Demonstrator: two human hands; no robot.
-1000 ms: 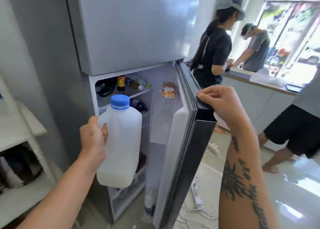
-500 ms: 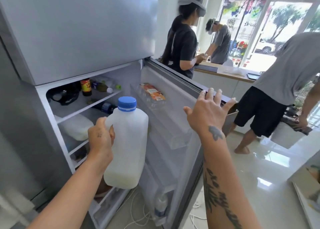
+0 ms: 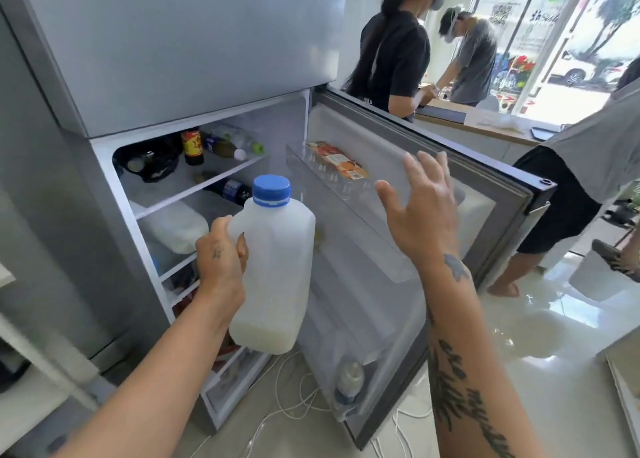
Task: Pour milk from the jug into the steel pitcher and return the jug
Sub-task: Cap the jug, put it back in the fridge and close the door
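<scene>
Nearly empty translucent jug (image 3: pixel 277 267), blue cap (image 3: pixel 272 188), left hand (image 3: pixel 221 260) gripping its handle, right hand (image 3: pixel 422 215) splayed, holding nothing

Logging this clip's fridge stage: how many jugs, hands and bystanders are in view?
Jugs: 2, one held, one lying down
Hands: 2, left hand, right hand
Bystanders: 3, one in black, two in grey
Total: 7
</scene>
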